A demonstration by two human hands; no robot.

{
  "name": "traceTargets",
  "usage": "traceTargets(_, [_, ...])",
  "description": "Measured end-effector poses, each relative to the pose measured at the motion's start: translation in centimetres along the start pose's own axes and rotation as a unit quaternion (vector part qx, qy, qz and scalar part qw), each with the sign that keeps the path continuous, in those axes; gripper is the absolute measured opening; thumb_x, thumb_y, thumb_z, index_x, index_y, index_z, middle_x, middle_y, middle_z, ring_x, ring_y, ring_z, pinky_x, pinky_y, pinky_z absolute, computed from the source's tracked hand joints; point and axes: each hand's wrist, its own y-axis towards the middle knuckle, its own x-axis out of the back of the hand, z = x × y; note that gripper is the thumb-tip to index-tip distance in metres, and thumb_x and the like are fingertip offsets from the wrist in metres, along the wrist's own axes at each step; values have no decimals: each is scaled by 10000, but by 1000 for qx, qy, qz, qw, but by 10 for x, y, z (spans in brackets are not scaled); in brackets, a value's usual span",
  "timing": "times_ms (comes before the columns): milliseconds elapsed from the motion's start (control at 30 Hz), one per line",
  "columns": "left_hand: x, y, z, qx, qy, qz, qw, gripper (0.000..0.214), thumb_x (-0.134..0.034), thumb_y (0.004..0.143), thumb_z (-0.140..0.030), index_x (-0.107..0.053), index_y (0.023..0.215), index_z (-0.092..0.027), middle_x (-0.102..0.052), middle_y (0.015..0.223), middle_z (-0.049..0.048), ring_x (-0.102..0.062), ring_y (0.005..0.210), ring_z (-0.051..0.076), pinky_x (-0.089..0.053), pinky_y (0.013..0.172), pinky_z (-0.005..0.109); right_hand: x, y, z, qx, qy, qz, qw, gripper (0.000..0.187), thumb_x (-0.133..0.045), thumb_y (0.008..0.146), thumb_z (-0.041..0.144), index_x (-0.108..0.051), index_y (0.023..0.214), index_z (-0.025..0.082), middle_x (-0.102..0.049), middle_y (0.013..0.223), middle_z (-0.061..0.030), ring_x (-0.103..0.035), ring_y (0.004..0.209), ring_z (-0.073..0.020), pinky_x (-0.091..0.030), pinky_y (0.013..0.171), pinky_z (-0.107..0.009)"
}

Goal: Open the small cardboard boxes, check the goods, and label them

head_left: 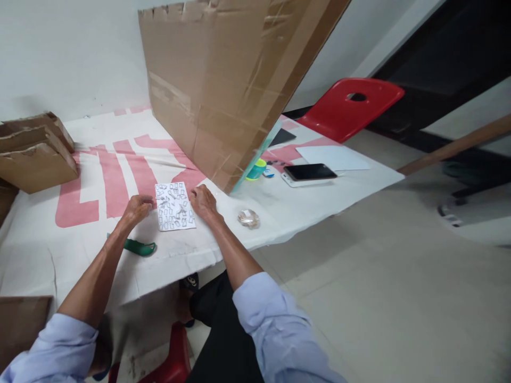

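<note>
Cloth (pixel 40 250), white with large red lettering, covers the table. A big brown cardboard sheet (pixel 223 80) stands tilted on its far side. Flattened brown cardboard boxes (pixel 35 154) lie at the far left, and a red plastic chair (pixel 347 111) stands at the far right over a pale tiled floor (pixel 399 298). A black phone (pixel 310 172) lies to the right.

A small white paper sheet printed with little dark outlines (pixel 174 206) lies flat near the table's near edge, between the two hands. The left hand (pixel 138 207) touches its left edge with its fingers curled in. The right hand (pixel 203 202) touches its right edge, also narrowly bent. Whether either hand pinches the paper or only presses on it cannot be told. Green-handled scissors (pixel 139 247) lie just beside the left forearm, and a crumpled clear plastic piece (pixel 248 218) lies right of the right hand.
</note>
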Motion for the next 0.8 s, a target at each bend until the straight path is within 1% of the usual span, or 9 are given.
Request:
traceTargets(100, [-3, 1, 1, 2, 0, 12, 1000, 346, -629, 572, -229, -790, 872, -166, -798, 924, 76, -696, 842, 231, -513, 602, 255, 0, 7, 3, -8, -6, 9, 1000, 346, -376, 1081, 256, -716, 1054, 199, -643, 1288, -164, -611, 1153, -283, -480, 973, -384])
traceTargets(233, [-6, 1, 2, 4, -5, 22, 1000, 388, -626, 566, -246, -804, 903, -178, -807, 969, 82, -711, 901, 253, -509, 581, 241, -3, 15, 7, 3, -5, 15, 1000, 341, -378, 1085, 274, -714, 1063, 215, -636, 1298, -154, -598, 1156, -291, -487, 971, -402])
traceTargets(367, [-5, 1, 2, 2, -6, 29, 1000, 372, -621, 568, -250, -803, 884, -180, -802, 934, 76, -705, 862, 239, -503, 578, 242, -9, 19, 7, 22, 3, 12, 1000, 332, -391, 1067, 267, -716, 1115, 219, -635, 1301, -154, -576, 1185, -307, -495, 991, -433])
traceTargets(467, [-5, 1, 2, 2, -6, 33, 999, 359, -621, 570, -247, -801, 874, -182, -795, 913, 72, -698, 842, 232, -496, 573, 243, -11, 21, 6, 22, 12, 10, 1000, 315, -420, 1048, 272, -721, 1127, 228, -639, 1293, -146, -572, 1183, -309, -501, 985, -439])
traceTargets(567, [-5, 1, 2, 2, -7, 34, 999, 361, -632, 576, -246, -803, 888, -184, -797, 926, 74, -704, 858, 240, -505, 578, 249, -11, 22, 4, 25, 19, 15, 999, 307, -432, 1032, 256, -730, 1105, 235, -651, 1258, -133, -583, 1163, -296, -506, 972, -413])
traceTargets(667, [-6, 2, 4, 0, -10, 32, 999, 359, -635, 579, -246, -802, 892, -190, -803, 961, 78, -719, 913, 260, -512, 581, 251, -9, 20, 3, 36, 25, 19, 999, 316, -419, 1029, 233, -731, 1082, 234, -668, 1220, -121, -586, 1157, -281, -497, 994, -393])
traceTargets(800, [-6, 4, 10, -2, -16, 25, 1000, 399, -635, 585, -251, -799, 943, -191, -809, 1029, 84, -726, 979, 277, -531, 598, 256, -6, 14, 4, 37, 12, 5, 999, 336, -380, 1056, 242, -703, 1140, 207, -636, 1293, -161, -567, 1184, -306, -475, 1040, -431])
